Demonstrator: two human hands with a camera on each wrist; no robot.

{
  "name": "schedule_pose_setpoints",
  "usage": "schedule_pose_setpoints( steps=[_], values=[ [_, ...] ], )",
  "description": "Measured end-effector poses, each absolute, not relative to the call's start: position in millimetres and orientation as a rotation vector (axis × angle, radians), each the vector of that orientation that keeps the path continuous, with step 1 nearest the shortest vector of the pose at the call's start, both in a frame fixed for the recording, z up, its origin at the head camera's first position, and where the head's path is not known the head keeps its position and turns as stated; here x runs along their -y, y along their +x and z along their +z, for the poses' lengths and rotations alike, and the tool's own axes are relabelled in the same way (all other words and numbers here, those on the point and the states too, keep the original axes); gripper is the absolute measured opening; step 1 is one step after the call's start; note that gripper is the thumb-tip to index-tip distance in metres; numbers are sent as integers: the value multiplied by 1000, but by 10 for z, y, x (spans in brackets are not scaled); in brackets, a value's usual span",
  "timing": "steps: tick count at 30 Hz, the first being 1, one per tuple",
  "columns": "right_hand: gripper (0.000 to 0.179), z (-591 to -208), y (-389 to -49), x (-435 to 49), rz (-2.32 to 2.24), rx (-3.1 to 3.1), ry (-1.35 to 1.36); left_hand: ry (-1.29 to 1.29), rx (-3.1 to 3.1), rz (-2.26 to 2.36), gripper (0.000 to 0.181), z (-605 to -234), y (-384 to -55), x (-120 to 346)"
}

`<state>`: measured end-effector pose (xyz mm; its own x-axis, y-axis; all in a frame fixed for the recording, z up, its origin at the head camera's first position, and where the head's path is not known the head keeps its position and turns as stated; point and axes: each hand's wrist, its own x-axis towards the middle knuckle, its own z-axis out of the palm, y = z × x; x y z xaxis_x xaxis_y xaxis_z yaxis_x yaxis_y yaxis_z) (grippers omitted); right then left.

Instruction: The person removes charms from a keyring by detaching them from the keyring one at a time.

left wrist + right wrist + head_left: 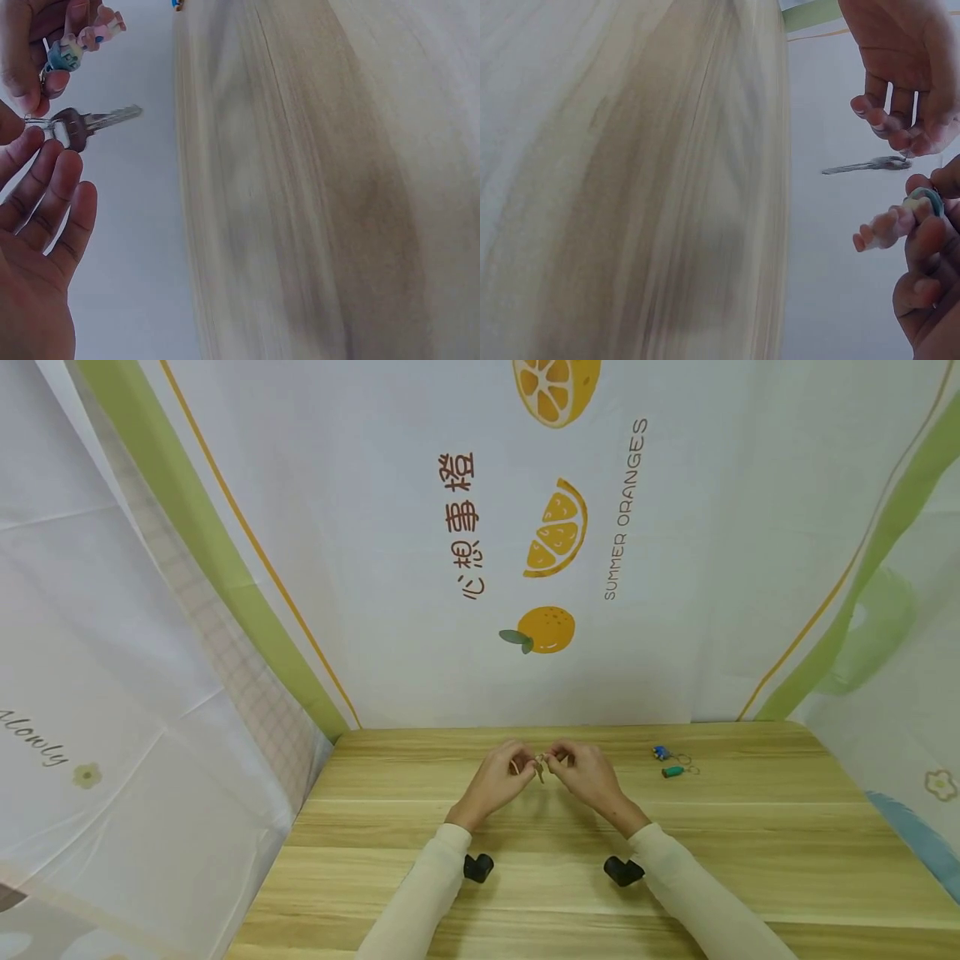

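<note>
Above the wooden tabletop [420,827] both hands meet in front of the body. My left hand [498,777] pinches a thin metal ring between thumb and index finger; a key [75,127] with a dark head hangs from it. My right hand [588,772] grips a small pink and teal figurine charm [892,225] by its teal end, close to the ring. In the left wrist view the charm [71,49] sits just above the key, and the key's blade points away from the fingers. Fingertips partly hide the ring.
To the right on the table lie a blue charm [660,752] with a ring and a green charm [672,771] with a ring. A white cloth [390,610] printed with oranges hangs behind the table's back edge. Black wrist cameras [477,867] sit under the sleeves.
</note>
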<state>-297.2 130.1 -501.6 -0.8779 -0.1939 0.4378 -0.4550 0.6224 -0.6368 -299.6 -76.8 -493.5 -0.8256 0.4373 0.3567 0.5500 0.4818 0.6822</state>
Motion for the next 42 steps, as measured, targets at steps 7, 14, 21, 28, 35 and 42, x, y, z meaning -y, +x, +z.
schedule_pose_setpoints(
  steps=[7,14,21,28,35,42],
  values=[
    [11,-4999,-2948,-1302,1139,2494,583,-825,2615,-1291,14,-4928,-3005,741],
    [11,-4988,-2945,-1292,1142,2499,622,-808,2631,-1304,15,-4913,-3012,718],
    [10,-4991,-2947,-1285,1117,2498,607,-807,2629,-1294,16,-4908,-3008,711],
    [12,-4998,-2963,-1284,1113,2544,526,-831,2600,-1254,13,-4911,-3009,711],
    [13,-5026,-2980,-1303,1106,2568,496,-862,2574,-1250,11,-4917,-3002,715],
    [15,-4999,-2965,-1312,1127,2549,500,-870,2548,-1269,10,-4925,-3012,734]
  ],
)
